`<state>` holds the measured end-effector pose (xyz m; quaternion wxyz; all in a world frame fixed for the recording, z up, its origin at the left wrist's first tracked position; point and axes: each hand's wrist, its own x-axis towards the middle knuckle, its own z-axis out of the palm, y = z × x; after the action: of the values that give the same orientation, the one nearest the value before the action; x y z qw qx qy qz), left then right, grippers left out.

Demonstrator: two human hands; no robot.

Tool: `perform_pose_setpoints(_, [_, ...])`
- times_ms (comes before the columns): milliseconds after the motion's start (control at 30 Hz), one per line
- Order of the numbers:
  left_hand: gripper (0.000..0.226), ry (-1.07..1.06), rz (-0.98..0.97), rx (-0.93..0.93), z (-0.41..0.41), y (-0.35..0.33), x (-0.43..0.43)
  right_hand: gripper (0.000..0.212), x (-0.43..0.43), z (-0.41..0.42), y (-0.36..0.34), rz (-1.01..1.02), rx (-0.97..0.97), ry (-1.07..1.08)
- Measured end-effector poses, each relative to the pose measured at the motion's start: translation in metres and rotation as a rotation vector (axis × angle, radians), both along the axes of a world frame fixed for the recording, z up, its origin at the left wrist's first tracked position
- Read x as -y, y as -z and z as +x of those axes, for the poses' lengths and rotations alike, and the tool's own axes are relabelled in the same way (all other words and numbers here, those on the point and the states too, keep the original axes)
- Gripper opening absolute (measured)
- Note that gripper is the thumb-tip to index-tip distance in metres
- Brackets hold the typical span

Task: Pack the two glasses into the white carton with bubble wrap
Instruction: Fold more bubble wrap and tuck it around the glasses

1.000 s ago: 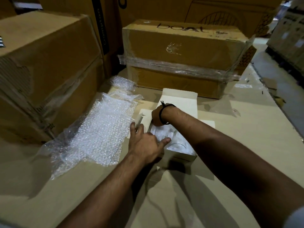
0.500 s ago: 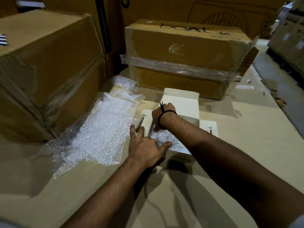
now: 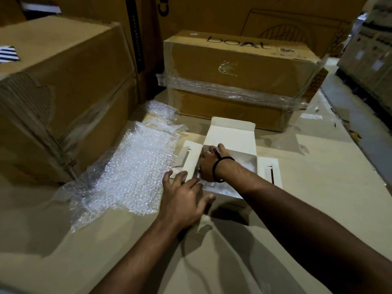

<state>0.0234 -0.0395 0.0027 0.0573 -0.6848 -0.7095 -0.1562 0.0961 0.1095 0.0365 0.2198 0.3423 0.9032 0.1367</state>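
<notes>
Far left: a large brown box (image 3: 63,92) stands on the cardboard work surface (image 3: 318,198), well apart from the packing.
Bubble wrap: a loose sheet of bubble wrap (image 3: 131,177) lies flat just left of the carton, its near edge touching the carton's side flap.
Left hand: the left hand (image 3: 184,200) rests on the carton's near-left corner, fingers spread and straight, thumb along the near wall, steadying it.
Right hand: the right hand (image 3: 209,164), a black band (image 3: 218,168) at the wrist, reaches down into the carton; its fingers are buried inside, so whether they grip anything cannot be told.
Carton: the white carton (image 3: 231,134) sits open, lid flap raised at the back, side flaps splayed.
Glasses: not clearly visible; pale, translucent padding (image 3: 247,165) shows inside the carton, probably around them.
Behind: a taped brown box (image 3: 239,66).
Risk: pressing the contents down hard could knock glass against glass where padding is thin. The spare sheet outside may leave gaps unfilled. The light carton could skid or tip if the steadying hand lifts.
</notes>
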Motion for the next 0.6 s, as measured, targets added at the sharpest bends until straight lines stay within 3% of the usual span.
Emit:
perform_pose_setpoints(100, [0.02, 0.067, 0.331, 0.118, -0.013, 0.017, 0.019, 0.049, 0.001, 0.004, 0.003, -0.036, 0.083, 0.034])
perform_pose_setpoints(233, [0.021, -0.055, 0.476, 0.217, -0.044, 0.029, 0.046, 0.047, 0.01, 0.003, -0.005, 0.001, -0.037, 0.002])
perform_pose_setpoints(467, [0.032, -0.261, 0.304, 0.301, -0.099, 0.043, 0.064, 0.067, 0.025, -0.003, 0.013, 0.01, -0.08, 0.041])
perform_pose_setpoints(600, [0.035, -0.279, 0.099, 0.222, -0.117, 0.054, 0.058, 0.05, 0.033, 0.0, 0.0, 0.017, -0.087, 0.033])
